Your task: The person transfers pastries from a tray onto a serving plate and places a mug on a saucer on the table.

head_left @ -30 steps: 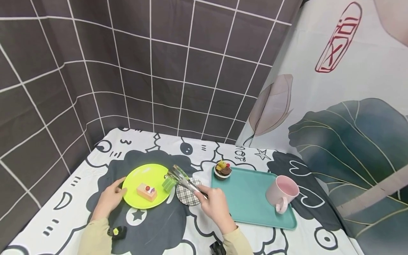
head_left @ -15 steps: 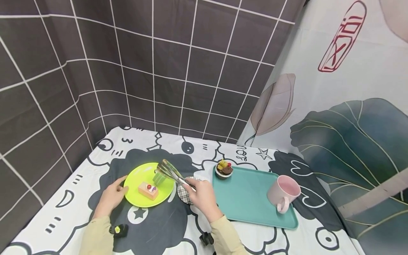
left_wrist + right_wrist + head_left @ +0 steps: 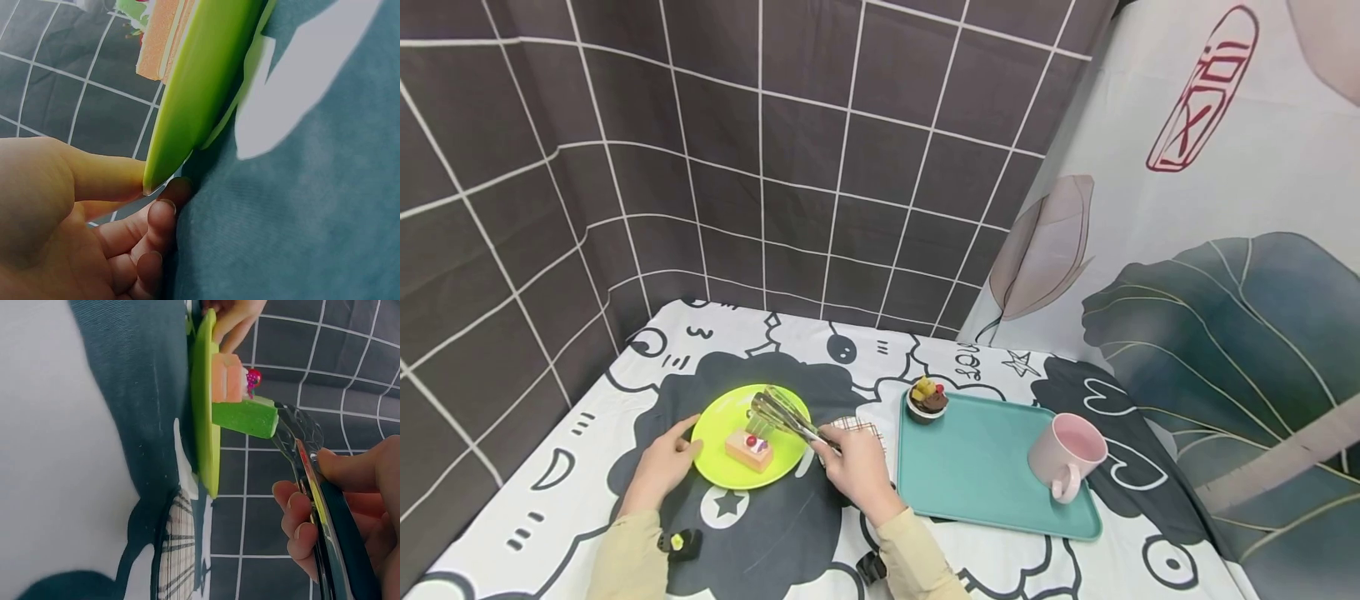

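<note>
My left hand point(image 3: 658, 462) pinches the left rim of a lime-green plate point(image 3: 715, 421); the left wrist view has the thumb on top and fingers at its underside. A piece of orange cake point(image 3: 747, 452) with a red and white topping lies on the plate. Right beside it stands a green cake piece point(image 3: 247, 419), its base at the plate. My right hand point(image 3: 859, 468) grips metal tongs point(image 3: 786, 414) with dark handles. The tongs' tips are at the upper end of the green cake; whether they still squeeze it is unclear.
A teal tray point(image 3: 970, 467) lies to the right, with a chocolate cupcake point(image 3: 927, 400) in its back left corner and a pink mug point(image 3: 1063, 454) at its right side. A plaid round mat point(image 3: 178, 550) lies between plate and tray, partly behind my right hand.
My right hand has moved left with the tongs, carrying the green cake from the plate's right edge to beside the orange cake. The left hand stays on the rim.
</note>
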`<state>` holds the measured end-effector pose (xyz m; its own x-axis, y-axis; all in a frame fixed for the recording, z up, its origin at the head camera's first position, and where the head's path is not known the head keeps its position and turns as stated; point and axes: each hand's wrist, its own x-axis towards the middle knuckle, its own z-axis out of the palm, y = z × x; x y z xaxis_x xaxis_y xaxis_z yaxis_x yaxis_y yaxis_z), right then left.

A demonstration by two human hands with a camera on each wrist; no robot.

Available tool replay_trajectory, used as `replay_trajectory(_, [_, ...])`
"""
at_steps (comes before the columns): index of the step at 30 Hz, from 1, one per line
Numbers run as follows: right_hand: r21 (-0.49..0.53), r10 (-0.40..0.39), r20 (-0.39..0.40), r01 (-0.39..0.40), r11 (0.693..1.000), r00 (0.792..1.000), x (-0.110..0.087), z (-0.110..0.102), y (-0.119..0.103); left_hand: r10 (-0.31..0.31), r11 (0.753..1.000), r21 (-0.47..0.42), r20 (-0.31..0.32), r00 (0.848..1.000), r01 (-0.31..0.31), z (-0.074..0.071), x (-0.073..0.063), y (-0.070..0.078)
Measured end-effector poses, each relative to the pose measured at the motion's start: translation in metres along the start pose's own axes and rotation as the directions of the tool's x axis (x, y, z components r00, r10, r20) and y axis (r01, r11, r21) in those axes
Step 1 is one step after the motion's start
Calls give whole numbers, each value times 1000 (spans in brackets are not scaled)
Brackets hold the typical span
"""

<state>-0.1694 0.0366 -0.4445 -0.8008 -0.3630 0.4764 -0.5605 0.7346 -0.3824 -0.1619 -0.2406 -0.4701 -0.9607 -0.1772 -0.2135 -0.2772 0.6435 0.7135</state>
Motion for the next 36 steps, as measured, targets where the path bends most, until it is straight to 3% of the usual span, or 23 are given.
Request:
replay_trajectory(5, [25,36,40,-37,999,999,-4,-5,1,0,1000,-1,4,1000,0,1,0,0])
replay_trajectory(16, [-78,59,72,-53,996,996,-10,-17,2,-4,1000,2,2,1000,4,2,2,-2])
replay_trajectory(23, [-35,85,88,-82,996,993,-10,-29,-1,2,1000,0,4,1000,-2,0,2,-1])
replay_trajectory(30, [50,163,153,-173,984,975,-14,-31,5,-4,1000,6,5,1000,4,1,1,-2])
replay_trajectory(36, [60,180,121,-188,980,976,-19,-29,12,1,1000,7,6,1000,-1,0,1,-2])
